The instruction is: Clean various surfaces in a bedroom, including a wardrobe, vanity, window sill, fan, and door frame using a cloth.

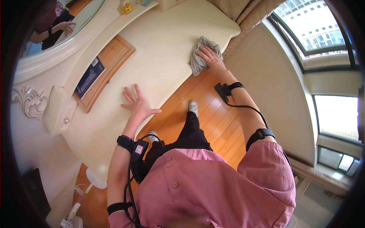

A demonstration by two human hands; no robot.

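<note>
My right hand presses a crumpled grey cloth onto the cream top of a dressing table, by its front edge near the right end. The fingers lie over the cloth, and part of it droops past the edge. Above the same tabletop, further left, my left hand is open with its fingers spread and nothing in them. Whether its palm touches the surface I cannot tell.
A wooden tray with a dark blue flat box lies against the table's back. Behind rise a mirror and a small shelf with a yellow bottle. Curtains and windows are at the right. A white stand is lower left.
</note>
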